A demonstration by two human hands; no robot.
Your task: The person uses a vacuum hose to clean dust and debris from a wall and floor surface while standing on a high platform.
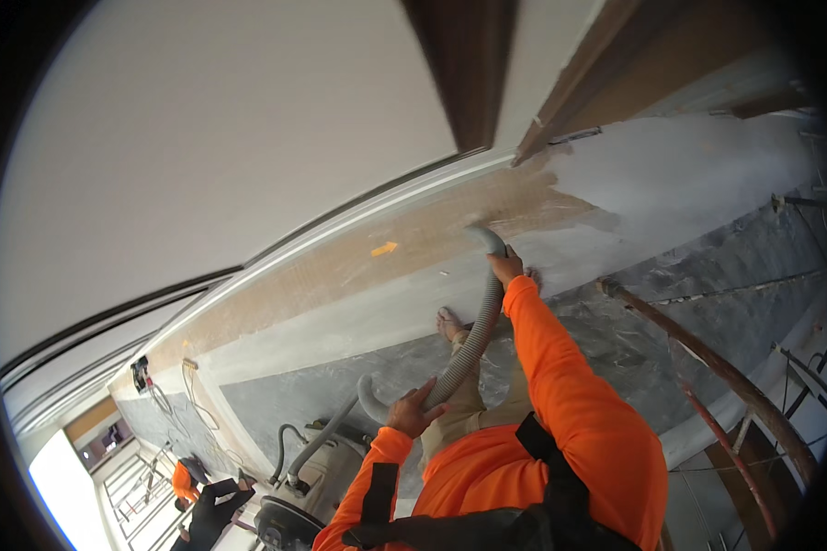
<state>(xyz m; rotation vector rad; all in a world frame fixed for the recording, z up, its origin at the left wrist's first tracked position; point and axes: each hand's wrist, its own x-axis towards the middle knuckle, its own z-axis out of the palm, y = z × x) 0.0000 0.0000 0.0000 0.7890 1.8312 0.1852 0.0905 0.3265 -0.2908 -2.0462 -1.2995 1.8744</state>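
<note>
A grey ribbed vacuum hose runs in front of me, bending at its far end, where a curved grey tip points at the dusty brown strip of floor. My right hand is closed round the hose just behind that tip. Lower down, my left hand grips the hose, its fingers against the ribs. From there the hose curves left toward a vacuum cleaner with a dark motor part at its base. My bare foot stands on the pale floor beside the hose.
A yellow arrow mark lies on the brown strip. Rusty scaffold tubes stand on the right. Grey sheeting covers part of the floor. Cables trail at left, near another person in orange. A white wall rises ahead.
</note>
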